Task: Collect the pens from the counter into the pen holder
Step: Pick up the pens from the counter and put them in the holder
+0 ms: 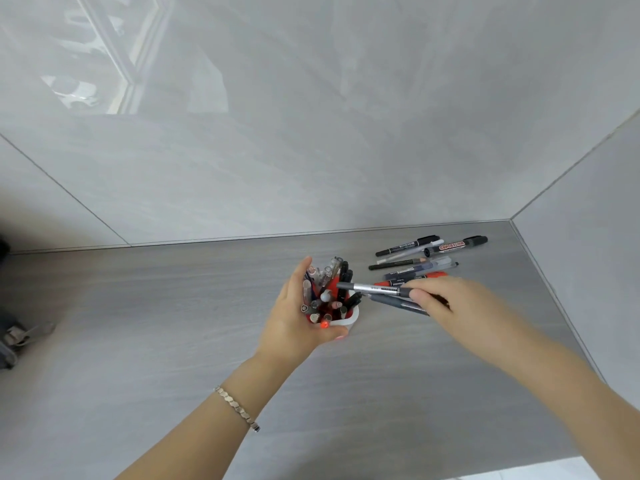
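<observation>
Fingers (420, 295) of the right hand (446, 306) clamped on two pens (379, 289), tips at the pen holder (341, 315) rim. Left hand (294, 317) wraps the holder — red and white, crowded with pens, standing mid-counter (173, 306). Loose pens (420, 259) lie near the far right corner — one marked WHITEBOARD (457, 244).
</observation>
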### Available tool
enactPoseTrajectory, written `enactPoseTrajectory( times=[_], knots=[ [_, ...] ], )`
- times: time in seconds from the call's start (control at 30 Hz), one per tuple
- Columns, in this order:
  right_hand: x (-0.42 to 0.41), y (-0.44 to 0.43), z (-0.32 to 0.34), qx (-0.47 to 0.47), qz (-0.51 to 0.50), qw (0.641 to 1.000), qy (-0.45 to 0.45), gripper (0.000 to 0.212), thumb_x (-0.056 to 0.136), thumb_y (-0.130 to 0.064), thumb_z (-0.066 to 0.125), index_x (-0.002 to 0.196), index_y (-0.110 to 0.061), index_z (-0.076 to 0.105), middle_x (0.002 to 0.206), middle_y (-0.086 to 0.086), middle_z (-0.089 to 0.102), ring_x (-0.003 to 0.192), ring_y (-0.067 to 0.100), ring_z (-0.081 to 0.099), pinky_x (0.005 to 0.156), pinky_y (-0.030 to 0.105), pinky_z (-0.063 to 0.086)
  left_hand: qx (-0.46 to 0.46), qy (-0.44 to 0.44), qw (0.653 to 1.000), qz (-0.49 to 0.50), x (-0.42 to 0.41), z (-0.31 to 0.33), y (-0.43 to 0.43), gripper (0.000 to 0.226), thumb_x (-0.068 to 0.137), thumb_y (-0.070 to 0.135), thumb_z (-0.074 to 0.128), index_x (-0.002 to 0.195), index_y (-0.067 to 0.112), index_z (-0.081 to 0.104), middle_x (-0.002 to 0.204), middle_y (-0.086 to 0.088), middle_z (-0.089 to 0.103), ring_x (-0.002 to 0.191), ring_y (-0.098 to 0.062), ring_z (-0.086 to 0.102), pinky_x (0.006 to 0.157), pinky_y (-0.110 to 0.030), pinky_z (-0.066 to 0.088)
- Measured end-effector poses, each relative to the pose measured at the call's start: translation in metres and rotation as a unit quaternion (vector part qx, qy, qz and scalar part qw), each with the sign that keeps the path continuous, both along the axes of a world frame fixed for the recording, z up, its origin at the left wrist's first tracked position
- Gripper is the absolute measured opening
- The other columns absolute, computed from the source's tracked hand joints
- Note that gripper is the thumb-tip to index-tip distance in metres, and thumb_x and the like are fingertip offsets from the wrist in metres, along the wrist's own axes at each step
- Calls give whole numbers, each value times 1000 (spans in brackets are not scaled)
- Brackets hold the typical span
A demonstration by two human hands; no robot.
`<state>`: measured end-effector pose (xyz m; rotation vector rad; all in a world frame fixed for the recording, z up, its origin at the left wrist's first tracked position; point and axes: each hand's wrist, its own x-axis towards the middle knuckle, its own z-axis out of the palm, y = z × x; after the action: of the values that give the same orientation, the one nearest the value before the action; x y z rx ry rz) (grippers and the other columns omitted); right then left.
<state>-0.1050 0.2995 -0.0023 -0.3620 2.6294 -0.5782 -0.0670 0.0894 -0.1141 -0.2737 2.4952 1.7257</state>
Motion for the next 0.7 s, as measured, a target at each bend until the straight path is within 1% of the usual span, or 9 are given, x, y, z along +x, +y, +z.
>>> enactPoseTrajectory(
  times=[0.07,0.13,0.27,0.33,0.37,0.4,0.53,0.63,0.7],
  knots=[
    [-8,-14,3,34,-6,999,-4,29,97,-26,43,77,-28,64,62,0,54,70,23,51,55,28,37,-2,-3,1000,-2,-1,-1,0,111,52,19,88,125,58,14,127,11,44,119,-6,46,94,-22,35],
    [-17,-31,1,82,6,997,1,40,95,-25,46,55,-24,47,51,-2,40,72,25,48,53,28,37,-2,-5,1000,-5,-2,-2,1,114,50,19,88,132,49,14,126,8,46,117,-6,47,94,-21,37],
    [-29,-67,-6,109,32,993,38,33,90,-19,52,58,-12,45,51,4,35,63,29,43,44,25,23,-1,3,1000,-4,-1,-6,0,112,51,14,87,130,47,15,126,4,50,119,-7,45,85,6,32],
    [-30,-81,-6,47,34,995,78,32,87,-12,51,57,-1,45,52,9,38,60,29,40,46,30,29,2,6,1000,-4,-2,-3,-1,113,51,13,87,137,34,18,130,3,48,120,-6,42,85,2,31],
    [-31,-85,-6,-5,21,995,96,33,86,-9,50,54,-12,42,56,12,46,61,29,42,51,33,35,2,7,1000,-6,-3,-3,-1,114,50,12,88,138,31,18,132,1,48,120,-5,41,89,-5,33],
    [-32,-85,-8,-53,4,992,118,27,88,-8,50,64,-7,63,63,15,57,64,29,47,59,34,40,-1,6,1000,-9,-2,-3,-1,114,50,13,88,138,31,18,133,1,47,120,-5,40,90,-7,33],
    [-27,-74,-21,-172,-60,968,171,21,92,-10,50,81,0,65,73,10,64,62,22,50,61,30,39,-4,4,1000,-6,-3,-6,-1,114,49,13,89,132,41,15,134,1,46,119,-4,42,80,10,29],
    [-20,-67,-29,-255,-132,948,137,18,93,-11,51,80,-10,64,73,4,63,65,25,63,62,42,54,-13,8,1000,-1,-2,-5,-2,114,49,14,89,132,40,16,134,-1,47,117,-3,40,79,13,25],
    [-18,-67,-33,-294,-172,933,118,23,93,-15,50,76,-24,61,72,-3,64,56,11,64,64,48,57,-11,10,1000,0,-2,-5,-2,112,49,12,89,131,40,17,134,-2,46,115,-3,40,77,13,25]
  ],
)
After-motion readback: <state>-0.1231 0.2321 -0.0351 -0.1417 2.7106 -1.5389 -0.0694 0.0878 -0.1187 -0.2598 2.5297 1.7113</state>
